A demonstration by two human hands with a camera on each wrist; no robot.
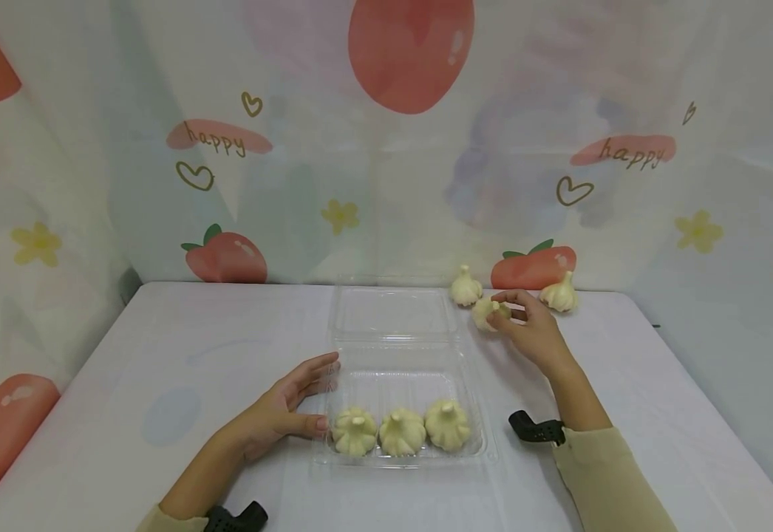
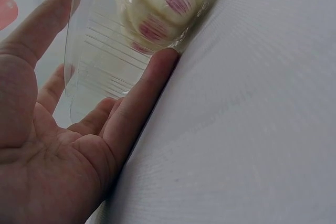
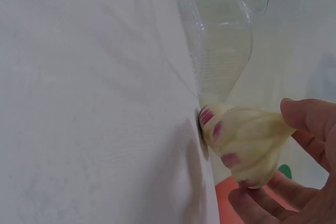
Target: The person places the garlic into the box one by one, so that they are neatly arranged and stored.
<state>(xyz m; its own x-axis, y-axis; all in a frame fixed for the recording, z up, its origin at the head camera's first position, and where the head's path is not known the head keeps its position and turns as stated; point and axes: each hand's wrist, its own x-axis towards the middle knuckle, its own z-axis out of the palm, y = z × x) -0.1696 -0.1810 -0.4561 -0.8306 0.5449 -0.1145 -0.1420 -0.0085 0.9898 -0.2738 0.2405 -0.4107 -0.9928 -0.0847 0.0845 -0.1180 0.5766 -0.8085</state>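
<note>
A clear plastic clamshell box [image 1: 396,355] lies with its lid [image 1: 393,310] folded back. Along its near side sit three garlic bulbs [image 1: 401,432] in a row, stems up. My left hand [image 1: 287,403] rests against the box's left wall, thumb near the front corner, other fingers spread farther back. One bulb's purple-streaked side [image 2: 152,24] shows through the wall in the left wrist view. Beyond the box on the right, my right hand [image 1: 529,329] pinches another garlic bulb [image 3: 244,140], the thumb on its stem and fingertips at its side. This bulb is close to the tabletop.
Two more garlic bulbs stand near the back edge, one [image 1: 466,287] behind the held bulb and one [image 1: 560,293] to the right of my right hand. A white cloth covers the table [image 1: 227,332]. A printed curtain [image 1: 386,170] hangs behind it.
</note>
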